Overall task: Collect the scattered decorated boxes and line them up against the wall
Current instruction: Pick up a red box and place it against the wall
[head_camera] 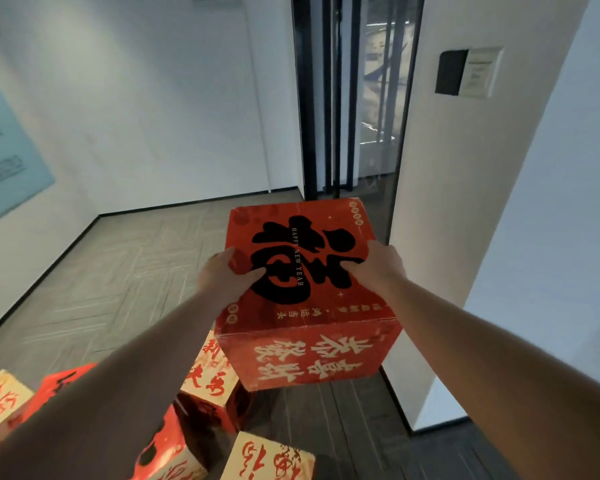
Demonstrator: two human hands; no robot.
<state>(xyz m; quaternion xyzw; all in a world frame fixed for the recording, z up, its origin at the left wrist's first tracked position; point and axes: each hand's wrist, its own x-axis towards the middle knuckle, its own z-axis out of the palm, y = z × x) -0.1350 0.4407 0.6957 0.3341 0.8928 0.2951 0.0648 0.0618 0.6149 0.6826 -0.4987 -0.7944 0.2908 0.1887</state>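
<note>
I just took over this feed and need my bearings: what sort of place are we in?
Probably an office corridor or lobby corner: a black-framed glass door, a wall-mounted panel with a small sign beside it, a pale blue notice board on the white wall, and grey herringbone flooring.

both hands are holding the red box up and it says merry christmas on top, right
Not quite: the top of the red box reads HAPPY NEW YEAR, as the head view shows. The left hand and right hand do hold it up.
</note>
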